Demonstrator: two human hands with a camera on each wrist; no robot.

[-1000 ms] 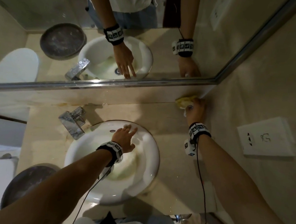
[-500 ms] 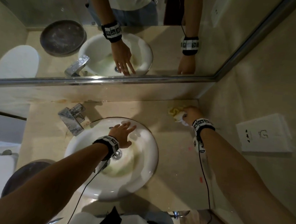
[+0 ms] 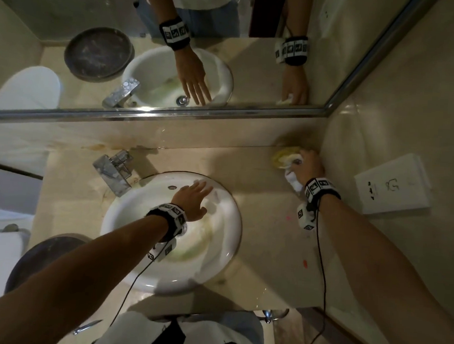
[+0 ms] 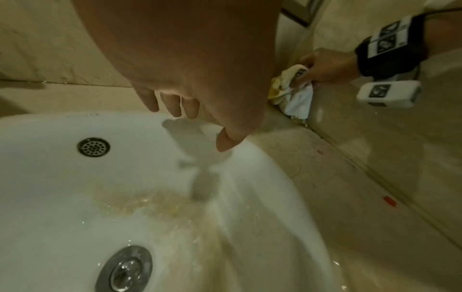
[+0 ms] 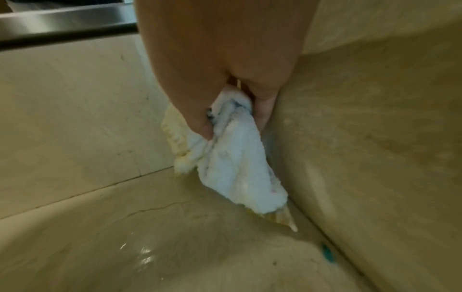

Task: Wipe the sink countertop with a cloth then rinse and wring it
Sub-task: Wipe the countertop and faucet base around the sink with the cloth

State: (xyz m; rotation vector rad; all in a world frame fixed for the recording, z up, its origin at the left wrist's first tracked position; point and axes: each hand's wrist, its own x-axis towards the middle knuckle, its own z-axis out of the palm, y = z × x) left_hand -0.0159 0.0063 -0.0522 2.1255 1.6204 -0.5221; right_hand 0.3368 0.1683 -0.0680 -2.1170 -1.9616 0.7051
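Observation:
A bunched white and yellow cloth (image 3: 287, 161) (image 5: 232, 162) (image 4: 295, 92) lies on the beige countertop (image 3: 265, 227) in its far right corner, where back wall and side wall meet. My right hand (image 3: 310, 165) (image 5: 232, 110) grips the cloth, thumb and fingers curled round its top, and presses it onto the counter. My left hand (image 3: 192, 199) (image 4: 185, 110) hovers with straight fingers over the back of the round white sink basin (image 3: 127, 219) (image 4: 75, 197) and holds nothing. The basin's bottom carries yellowish stains around the drain (image 4: 125, 270).
A chrome faucet (image 3: 111, 170) stands at the basin's back left. A mirror (image 3: 228, 52) spans the back wall above a metal frame. A white socket plate (image 3: 395, 184) is on the right wall. A dark round lid (image 3: 37, 256) sits at the left. Small red specks (image 3: 304, 263) mark the counter.
My right hand swept the cloth left along the back edge, then back into the far right corner. My left hand stayed over the basin.

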